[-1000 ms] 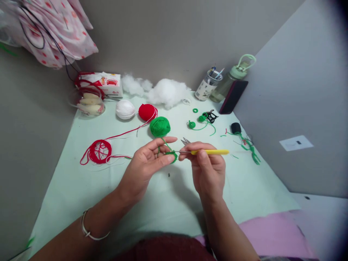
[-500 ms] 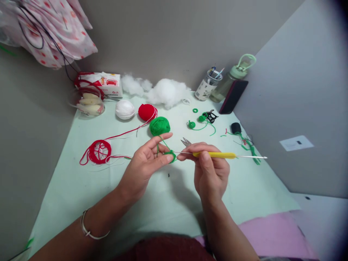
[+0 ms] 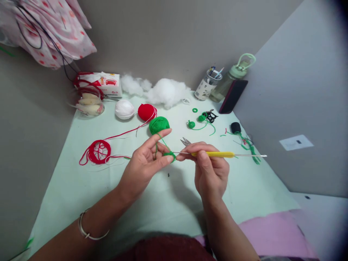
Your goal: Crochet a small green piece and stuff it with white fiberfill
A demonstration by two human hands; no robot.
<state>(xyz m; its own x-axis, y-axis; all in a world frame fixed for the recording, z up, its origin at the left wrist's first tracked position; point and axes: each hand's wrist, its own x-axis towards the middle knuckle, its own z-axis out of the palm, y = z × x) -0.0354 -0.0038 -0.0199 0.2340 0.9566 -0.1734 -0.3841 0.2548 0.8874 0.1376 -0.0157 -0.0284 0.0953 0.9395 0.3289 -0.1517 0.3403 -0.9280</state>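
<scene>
Between the thumb and fingers of my left hand (image 3: 145,161) is pinched a small green crochet piece (image 3: 170,156). A green strand runs from it up over my raised index finger. My right hand (image 3: 211,170) grips a double-ended crochet hook (image 3: 214,154) by its yellow handle, and the hook's left tip meets the green piece. Its other metal end points right. Just behind my left fingertips sits a green yarn ball (image 3: 159,125). Scissor blades (image 3: 185,141) show past my right fingers; the rest of the scissors is hidden.
Red yarn ball (image 3: 147,112), white yarn ball (image 3: 124,109) and a red yarn coil (image 3: 99,151) lie left. White stuffing (image 3: 168,92) lines the back wall. At the right are a pen holder (image 3: 208,85), a bottle (image 3: 231,79), a phone (image 3: 233,96) and small green pieces (image 3: 191,124).
The hook has shifted very slightly left, and the green piece sits at a slightly different angle at its tip. Both hands keep their holds.
</scene>
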